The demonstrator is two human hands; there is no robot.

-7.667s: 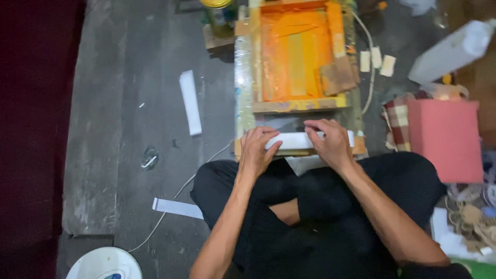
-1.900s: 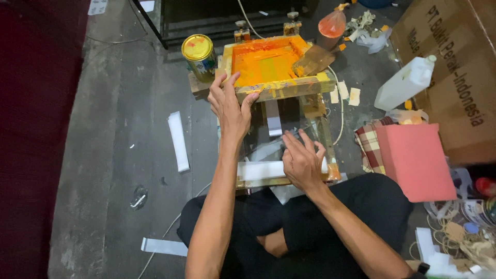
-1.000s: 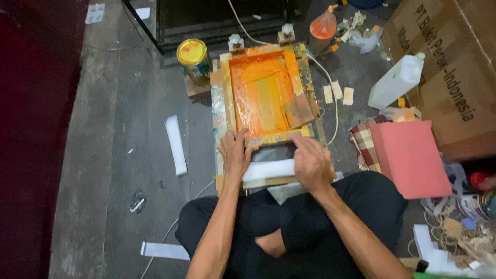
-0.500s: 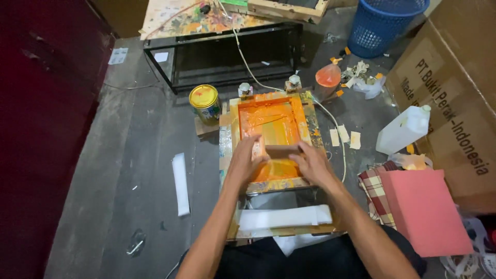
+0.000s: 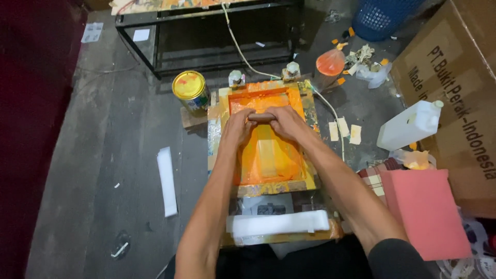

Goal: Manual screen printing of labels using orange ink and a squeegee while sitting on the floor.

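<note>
A wooden printing frame (image 5: 310, 182) with an orange-inked screen (image 5: 268, 155) lies flat on the floor in front of me. My left hand (image 5: 236, 128) and my right hand (image 5: 287, 123) both grip a brown wooden squeegee handle (image 5: 261, 117) at the far end of the screen. A white strip (image 5: 278, 223) lies across the board's near end, below the frame.
A yellow-lidded paint can (image 5: 190, 89) stands left of the frame, an orange-filled plastic bag (image 5: 329, 63) behind it. A white jug (image 5: 411, 125), cardboard box (image 5: 454, 77) and pink box (image 5: 426, 212) sit at right. Another white strip (image 5: 167, 180) lies at left.
The frame was raised, then lowered flat. Both hands left the white strip and took the squeegee; over the last half second they have pushed it from the screen's middle to its far end.
</note>
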